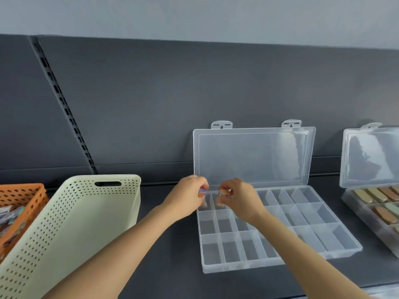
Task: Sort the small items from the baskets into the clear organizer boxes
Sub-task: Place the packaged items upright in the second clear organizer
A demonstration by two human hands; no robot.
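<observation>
A clear organizer box (323, 251) lies open on the dark shelf, its lid (254, 156) leaning against the back panel. Most of its compartments look empty. My left hand (187, 196) hovers over the box's back left corner, pinching a small purple item (202, 191). My right hand (237, 196) is just beside it, fingers closed on a small pale item (222, 192) above the second compartment of the back row. Small brownish items (204, 204) sit in the back left compartments below both hands.
A cream perforated basket (64, 229) stands tilted at the left. Behind it an orange basket (32, 199) holds several small packets. A second clear organizer box (367, 203) at the right edge is open, with oblong items in its compartments.
</observation>
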